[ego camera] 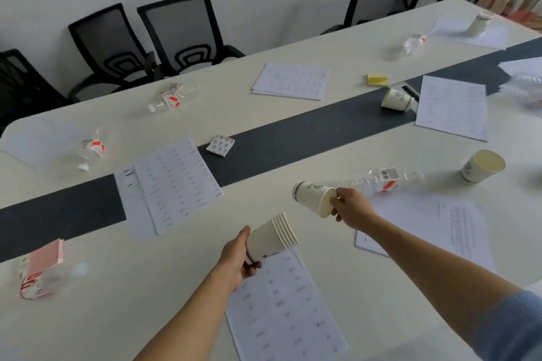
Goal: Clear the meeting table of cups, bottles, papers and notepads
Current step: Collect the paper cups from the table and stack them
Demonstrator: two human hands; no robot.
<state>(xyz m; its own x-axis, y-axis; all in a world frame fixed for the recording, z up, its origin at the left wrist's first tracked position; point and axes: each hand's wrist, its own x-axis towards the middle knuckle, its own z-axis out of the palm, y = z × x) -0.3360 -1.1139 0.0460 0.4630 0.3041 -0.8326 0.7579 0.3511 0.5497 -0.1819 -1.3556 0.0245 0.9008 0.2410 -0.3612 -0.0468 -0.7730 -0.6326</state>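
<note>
Two hands, two jobs. My left hand (239, 255) grips the stack (271, 239) near its bottom, mouths tipped toward my right. My right hand (352, 208) pinches one cup (313, 198) by its rim, tipped on its side, just past the stack over the counter (146, 287). I should aim the cup's bottom at the top mouth (no squashing the rim!), hold the stack steady, and slide it in softly.

A cream table (111, 325) is strewn with printed sheets (176, 184) at nine o'clock, a toppled cup (397, 99) at two, an upright cup (481, 167) at three, a notepad (41, 267) at eight.
</note>
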